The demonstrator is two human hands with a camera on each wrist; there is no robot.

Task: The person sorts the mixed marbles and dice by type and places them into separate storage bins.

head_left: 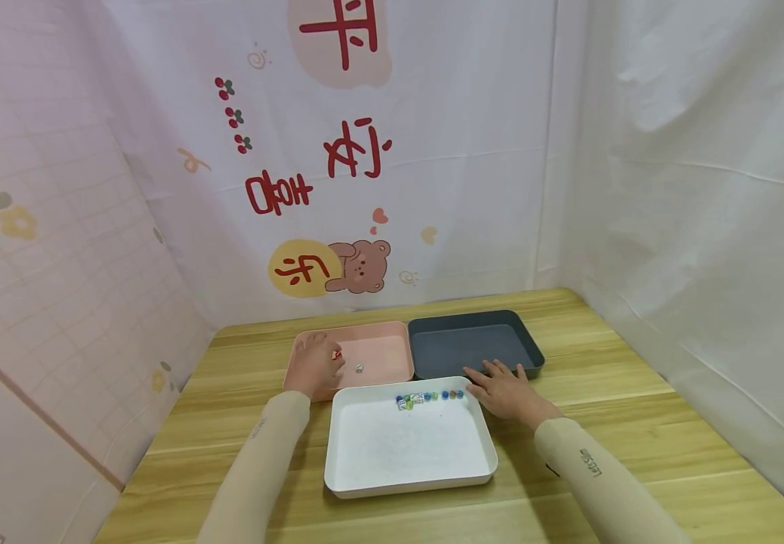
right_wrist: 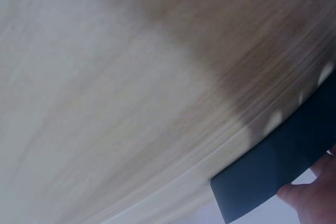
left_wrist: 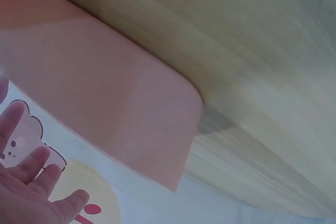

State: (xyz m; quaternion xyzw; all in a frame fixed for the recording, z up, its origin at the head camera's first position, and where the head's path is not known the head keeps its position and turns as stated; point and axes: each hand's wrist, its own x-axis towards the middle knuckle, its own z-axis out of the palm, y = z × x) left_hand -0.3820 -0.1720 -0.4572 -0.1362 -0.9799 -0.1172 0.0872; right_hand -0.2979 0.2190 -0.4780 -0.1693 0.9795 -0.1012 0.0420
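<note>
My left hand [head_left: 317, 365] is over the left part of the pink tray [head_left: 385, 340]. Its fingers [left_wrist: 44, 166] look spread and loosely bent in the left wrist view, with nothing visible between them. Close beside that hand lies a small red-and-white piece [head_left: 337, 354], partly covered. A small whitish die-like piece [head_left: 359, 369] sits farther right in the same tray. My right hand [head_left: 509, 393] hovers or rests at the near edge of the dark grey tray [head_left: 476, 344], fingers spread; contact with the rim is unclear.
In front stands a white tray [head_left: 405, 453]. Along its far wall are several glass marbles [head_left: 445, 395] and patterned white dice [head_left: 417, 398]. All three trays stand on a wood-grain table [head_left: 596, 423], enclosed by printed white curtains [head_left: 473, 151] at the back and sides.
</note>
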